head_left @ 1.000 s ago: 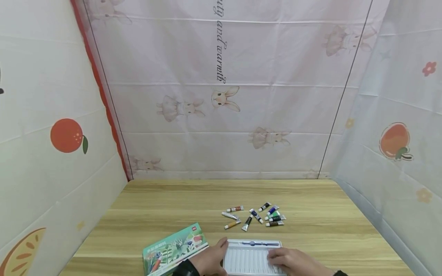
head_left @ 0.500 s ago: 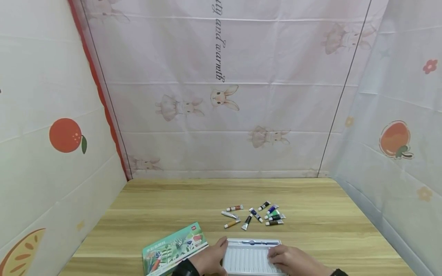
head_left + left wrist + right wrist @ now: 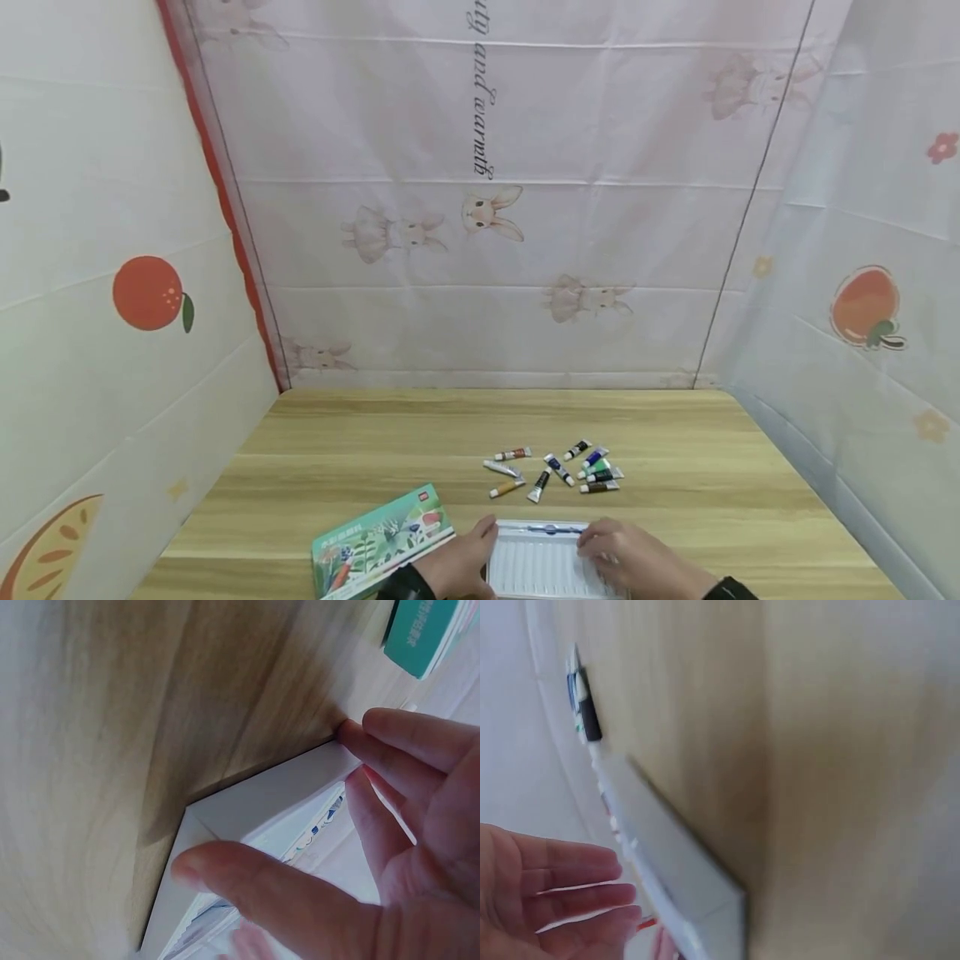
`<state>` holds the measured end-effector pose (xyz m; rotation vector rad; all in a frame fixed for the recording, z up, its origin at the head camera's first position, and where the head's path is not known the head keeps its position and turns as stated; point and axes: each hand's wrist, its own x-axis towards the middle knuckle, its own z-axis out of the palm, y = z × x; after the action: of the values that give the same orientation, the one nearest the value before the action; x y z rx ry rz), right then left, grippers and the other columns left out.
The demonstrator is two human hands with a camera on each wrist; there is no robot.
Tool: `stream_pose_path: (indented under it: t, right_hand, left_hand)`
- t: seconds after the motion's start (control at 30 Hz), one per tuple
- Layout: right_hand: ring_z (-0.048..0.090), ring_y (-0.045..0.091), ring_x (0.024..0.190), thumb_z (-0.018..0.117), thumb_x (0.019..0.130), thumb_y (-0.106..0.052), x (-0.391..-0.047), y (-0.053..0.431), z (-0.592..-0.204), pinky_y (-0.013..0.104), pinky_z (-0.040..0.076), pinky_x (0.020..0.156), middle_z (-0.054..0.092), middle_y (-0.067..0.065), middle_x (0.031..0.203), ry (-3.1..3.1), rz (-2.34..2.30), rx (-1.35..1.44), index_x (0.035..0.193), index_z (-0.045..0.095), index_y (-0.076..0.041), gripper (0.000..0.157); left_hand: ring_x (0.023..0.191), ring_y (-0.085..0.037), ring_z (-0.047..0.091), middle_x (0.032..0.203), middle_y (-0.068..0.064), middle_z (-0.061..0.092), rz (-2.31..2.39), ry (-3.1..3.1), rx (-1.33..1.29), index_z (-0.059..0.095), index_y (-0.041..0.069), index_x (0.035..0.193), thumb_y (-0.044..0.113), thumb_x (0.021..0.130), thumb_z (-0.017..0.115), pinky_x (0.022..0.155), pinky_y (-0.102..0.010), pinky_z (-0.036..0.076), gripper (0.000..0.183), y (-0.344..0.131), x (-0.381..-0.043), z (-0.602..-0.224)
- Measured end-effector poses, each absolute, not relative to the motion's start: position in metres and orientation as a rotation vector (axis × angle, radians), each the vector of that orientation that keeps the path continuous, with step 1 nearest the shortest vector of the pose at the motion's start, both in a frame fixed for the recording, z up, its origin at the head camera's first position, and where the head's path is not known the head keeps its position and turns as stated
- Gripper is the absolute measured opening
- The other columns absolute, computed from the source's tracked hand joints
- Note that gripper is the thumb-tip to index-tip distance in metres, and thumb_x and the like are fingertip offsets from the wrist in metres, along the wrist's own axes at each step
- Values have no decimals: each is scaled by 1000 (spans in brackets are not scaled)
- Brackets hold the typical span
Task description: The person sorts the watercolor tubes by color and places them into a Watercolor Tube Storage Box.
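A shallow white box (image 3: 536, 567) with a grooved clear plastic insert lies near the front of the table. A dark blue paintbrush (image 3: 547, 529) lies in its far compartment. My left hand (image 3: 459, 562) grips the box's left end, the thumb (image 3: 217, 870) on the near side and fingers at the far corner. Over the box's right part, my right hand (image 3: 637, 554) has its fingertips at the insert by the brush's right end. In the right wrist view those fingers (image 3: 585, 904) are fairly straight and side by side; the thumb is hidden.
Several small paint tubes (image 3: 513, 454) lie loose beyond the box, a few overlapping at the right. A green printed carton (image 3: 378, 537) lies at an angle to the left, close to my left wrist. Cloth walls (image 3: 480, 333) with printed rabbits and fruit enclose the wooden table (image 3: 360, 433).
My right hand has shifted slightly up and away from me, over the brush's right end. The left hand keeps its hold on the box. The tubes and carton stay put.
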<state>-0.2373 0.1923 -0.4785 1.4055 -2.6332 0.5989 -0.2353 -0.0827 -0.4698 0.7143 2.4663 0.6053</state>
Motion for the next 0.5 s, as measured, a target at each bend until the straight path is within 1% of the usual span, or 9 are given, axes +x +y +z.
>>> stream_pose_path:
  t: [0.07,0.17,0.3,0.4,0.5]
  right_hand:
    - [51,6,83,60,72,-8,-244,183,-474,20,42,66,54,-6,92,-2619,585,1343,91,62,-16,21]
    - [51,7,79,61,71,-6,-260,165,-466,19,42,64,55,-5,88,-2590,549,1285,91,62,-13,21]
    - [52,8,73,61,71,-6,-287,135,-456,17,41,57,55,-1,86,-2617,541,1182,92,61,-10,21]
    - [52,9,72,62,71,-8,-307,115,-454,18,42,57,55,0,86,-2642,514,1096,93,61,-9,22]
    - [51,10,70,63,70,-9,-327,99,-459,20,41,57,55,1,82,-2662,500,1048,90,60,-8,20]
  left_hand:
    - [46,-10,43,132,-9,17,599,2462,728,25,1,128,31,70,63,47,-22,36,76,-83,-235,-469]
    - [47,-9,43,133,-9,17,592,2464,732,25,2,128,30,70,63,47,-22,36,75,-81,-234,-468]
    - [58,-5,46,132,-13,19,582,2484,765,26,0,127,31,69,64,53,-20,37,75,-80,-234,-468]
    - [65,-3,47,130,-14,21,540,2520,807,28,-1,126,34,68,64,54,-19,38,76,-78,-233,-469]
    - [65,-4,47,130,-13,21,551,2518,778,29,0,126,35,68,63,52,-19,38,76,-75,-233,-469]
